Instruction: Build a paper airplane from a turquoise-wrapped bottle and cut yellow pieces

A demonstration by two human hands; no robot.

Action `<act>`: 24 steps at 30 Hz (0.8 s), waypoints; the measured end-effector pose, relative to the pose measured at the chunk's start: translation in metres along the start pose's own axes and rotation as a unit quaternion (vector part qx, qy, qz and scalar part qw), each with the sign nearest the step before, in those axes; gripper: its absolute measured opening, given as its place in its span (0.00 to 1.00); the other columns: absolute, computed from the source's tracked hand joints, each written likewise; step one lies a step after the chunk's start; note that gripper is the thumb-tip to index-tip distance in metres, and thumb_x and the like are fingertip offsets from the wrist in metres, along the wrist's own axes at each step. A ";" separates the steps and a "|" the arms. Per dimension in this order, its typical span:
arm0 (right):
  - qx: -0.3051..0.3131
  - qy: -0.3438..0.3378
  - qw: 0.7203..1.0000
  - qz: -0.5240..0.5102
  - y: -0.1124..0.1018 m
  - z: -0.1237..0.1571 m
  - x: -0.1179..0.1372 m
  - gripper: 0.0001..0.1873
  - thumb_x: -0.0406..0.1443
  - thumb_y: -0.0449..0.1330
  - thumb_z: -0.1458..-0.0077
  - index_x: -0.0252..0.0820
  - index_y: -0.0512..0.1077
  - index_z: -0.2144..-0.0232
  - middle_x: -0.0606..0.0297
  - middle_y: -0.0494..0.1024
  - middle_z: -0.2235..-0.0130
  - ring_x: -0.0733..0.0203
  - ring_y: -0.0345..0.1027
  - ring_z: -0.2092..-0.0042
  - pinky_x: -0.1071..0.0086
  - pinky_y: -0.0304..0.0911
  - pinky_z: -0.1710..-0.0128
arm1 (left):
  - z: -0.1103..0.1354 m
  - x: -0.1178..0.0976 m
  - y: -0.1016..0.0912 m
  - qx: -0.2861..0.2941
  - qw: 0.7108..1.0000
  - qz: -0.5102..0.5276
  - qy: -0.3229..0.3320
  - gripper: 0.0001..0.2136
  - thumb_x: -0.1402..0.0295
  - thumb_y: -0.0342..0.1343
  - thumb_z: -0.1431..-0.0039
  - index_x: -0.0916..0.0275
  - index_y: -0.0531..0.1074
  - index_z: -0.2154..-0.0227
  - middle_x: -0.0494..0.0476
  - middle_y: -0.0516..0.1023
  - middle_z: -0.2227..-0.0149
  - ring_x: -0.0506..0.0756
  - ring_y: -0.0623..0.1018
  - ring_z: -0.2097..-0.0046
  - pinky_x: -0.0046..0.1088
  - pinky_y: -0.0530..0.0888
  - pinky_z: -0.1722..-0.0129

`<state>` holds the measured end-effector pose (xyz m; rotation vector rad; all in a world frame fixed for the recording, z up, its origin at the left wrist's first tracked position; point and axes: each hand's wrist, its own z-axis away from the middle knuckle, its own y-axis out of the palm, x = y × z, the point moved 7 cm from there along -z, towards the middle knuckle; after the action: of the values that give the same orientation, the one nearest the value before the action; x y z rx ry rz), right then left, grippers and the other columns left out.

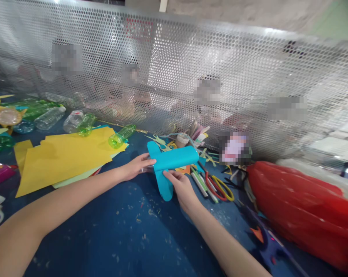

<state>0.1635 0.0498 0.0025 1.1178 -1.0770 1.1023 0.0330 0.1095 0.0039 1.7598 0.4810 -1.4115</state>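
A turquoise plane (174, 158), made of a paper-wrapped tube with a flat wing strip across it, lies near the middle of the blue counter (127, 231), a little toward the far edge. The left hand (136, 166) grips the tube's left end, its fingers (146, 158) curled closed around it. The right hand (182, 189) holds the near wing, with its fingers (169, 175) pinched narrowly on the strip just below the tube.

Yellow paper sheets (64, 157) are spread toward the left edge of the counter. A green bottle (121, 136) rests on their far corner, and clear bottles (48, 117) lie further off near the far-left corner. Scissors (221, 188) with red and yellow handles lie just to the right of the right hand, beside some pens (201, 184). A red bag (303, 207) fills the right edge. A perforated screen (191, 69) runs along the far edge, with paper scraps at its foot.
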 end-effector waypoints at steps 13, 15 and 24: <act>-0.030 0.002 1.000 -0.005 -0.002 0.001 -0.001 0.14 0.43 0.69 0.66 0.40 0.72 0.82 0.68 0.73 0.81 0.65 0.62 0.79 0.72 0.57 0.79 | 0.005 -0.007 0.007 0.014 0.999 -0.022 0.020 0.19 0.64 0.60 0.50 0.63 0.68 0.55 0.62 0.73 0.54 0.58 0.75 0.56 0.37 0.69 0.55; -0.030 0.003 1.000 -0.009 -0.002 0.001 -0.002 0.14 0.43 0.70 0.67 0.40 0.72 0.82 0.68 0.73 0.82 0.65 0.62 0.79 0.72 0.57 0.78 | 0.006 -0.008 0.008 0.014 0.999 -0.024 0.020 0.19 0.64 0.60 0.50 0.63 0.68 0.55 0.63 0.74 0.54 0.58 0.75 0.55 0.38 0.69 0.55; -0.023 0.004 1.000 -0.013 -0.002 0.000 -0.003 0.14 0.43 0.69 0.68 0.41 0.73 0.80 0.67 0.75 0.79 0.63 0.64 0.78 0.71 0.58 0.77 | 0.003 -0.005 0.005 0.013 1.000 -0.015 0.017 0.21 0.63 0.60 0.50 0.62 0.67 0.53 0.63 0.73 0.53 0.59 0.75 0.55 0.38 0.69 0.54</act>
<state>0.1652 0.0488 -0.0006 1.0887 -1.0732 1.0553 0.0330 0.1047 0.0100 1.8064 0.5115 -1.4177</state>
